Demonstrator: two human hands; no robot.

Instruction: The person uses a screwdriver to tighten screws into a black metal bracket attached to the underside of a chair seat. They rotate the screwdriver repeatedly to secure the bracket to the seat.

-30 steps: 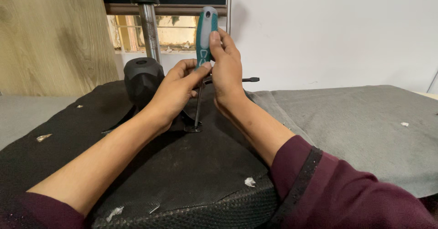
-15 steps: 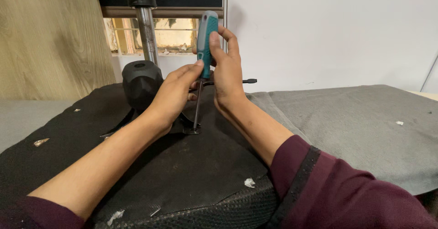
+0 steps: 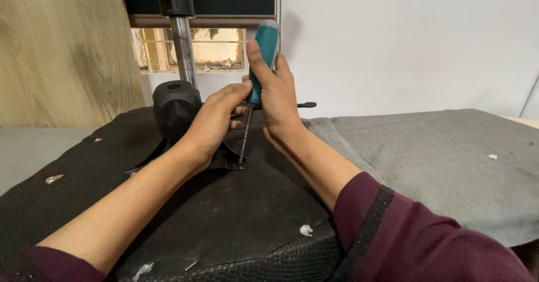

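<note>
— What have you got there?

— A screwdriver (image 3: pixel 260 68) with a teal handle, standing nearly upright. My right hand (image 3: pixel 276 94) is wrapped around the handle, thumb up along it, and the metal shaft runs down to a small black bracket (image 3: pixel 233 159) on the underside of an upturned chair seat (image 3: pixel 168 203).

— And your left hand?

— My left hand (image 3: pixel 216 119) is curled beside the shaft just below the handle, fingertips pinched near it. Whether they actually touch the metal I cannot tell from here.

— What is just behind your hands?

— A black plastic housing (image 3: pixel 175 108) with a shiny metal column (image 3: pixel 183 49) rising out of it, and a thin black lever (image 3: pixel 303 105) sticking out to the right past my right hand.

— What does the seat rest on?

— A grey felt-like cloth (image 3: pixel 438 158) spread out to the right. Small white scraps (image 3: pixel 306 230) lie on the dark fabric near the seat's front edge.

— And the room around you?

— A light wooden panel (image 3: pixel 62 46) on the left, a plain white wall (image 3: pixel 404 40) on the right, and a low window (image 3: pixel 193 49) between them, under a dark panel.
</note>
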